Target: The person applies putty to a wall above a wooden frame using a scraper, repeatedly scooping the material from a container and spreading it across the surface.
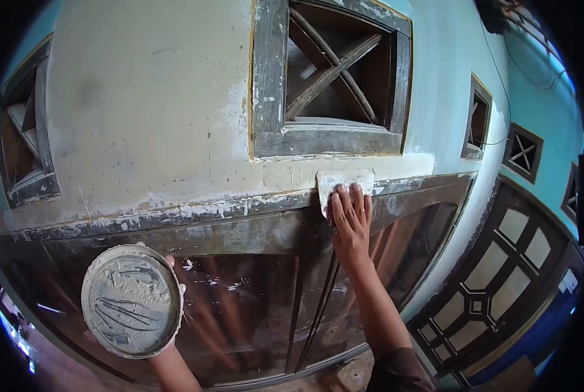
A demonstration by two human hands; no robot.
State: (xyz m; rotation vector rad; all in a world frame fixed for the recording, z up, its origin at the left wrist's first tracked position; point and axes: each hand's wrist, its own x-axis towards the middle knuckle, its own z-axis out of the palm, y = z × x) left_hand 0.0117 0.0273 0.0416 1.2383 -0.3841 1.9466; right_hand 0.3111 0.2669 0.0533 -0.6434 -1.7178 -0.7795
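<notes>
My left hand (162,357) holds up a round lid (179,312) from beneath, with most of the fingers hidden behind it. Pale putty (132,294) is smeared across the lid, streaked with scrape marks. At the centre, my right hand (350,212) is closed on a flat, putty-coated spreader (334,179). The spreader's wide edge points up and rests against the wall (174,130), just below the window vent. Behind the hand runs the dark wooden frame (239,232), spotted with white putty.
A wooden vent frame with crossed bars (266,98) sits above my right hand. Glazed dark panels (239,294) fill the area below. A smaller vent (25,130) is at the left. To the right stand a turquoise wall (546,91) and a panelled door (501,268).
</notes>
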